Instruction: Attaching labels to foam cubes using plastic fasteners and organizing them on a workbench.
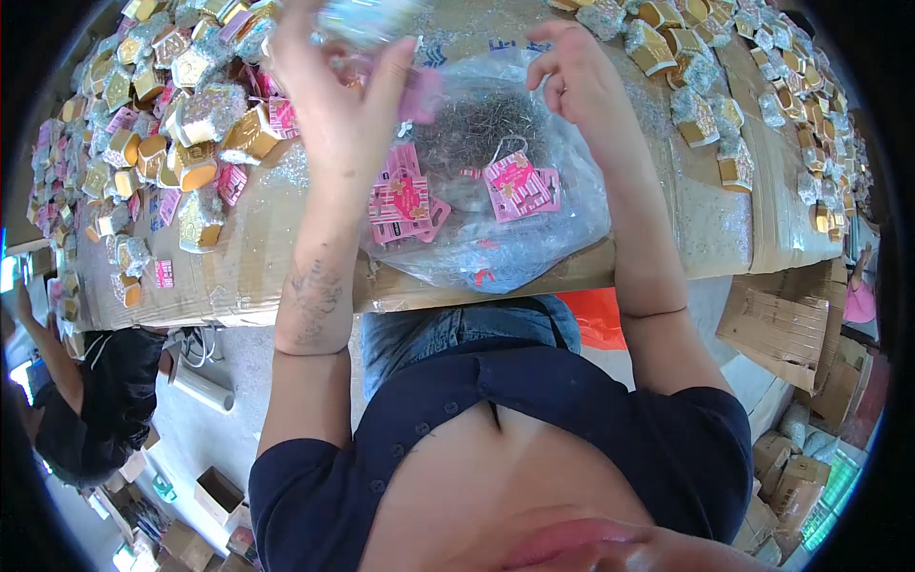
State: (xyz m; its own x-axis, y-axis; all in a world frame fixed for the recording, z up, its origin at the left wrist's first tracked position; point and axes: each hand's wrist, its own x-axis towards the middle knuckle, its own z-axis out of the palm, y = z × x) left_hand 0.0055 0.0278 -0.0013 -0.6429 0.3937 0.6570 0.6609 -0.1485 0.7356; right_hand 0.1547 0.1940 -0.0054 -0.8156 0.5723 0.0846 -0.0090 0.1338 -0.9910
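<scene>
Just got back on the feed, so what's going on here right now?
A person sits at a cardboard-covered table. The left hand holds a small glittery box near the picture's top edge, and the right hand hovers beside it, fingers curled, over a clear bag of thin strings and pink tags. Small gold boxes are piled on both sides. Another person is working at far left.

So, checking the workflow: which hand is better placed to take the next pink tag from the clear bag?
Probably the right hand: it looks empty, above the clear bag, close to a pink tag. The left hand already holds a glittery box.
</scene>
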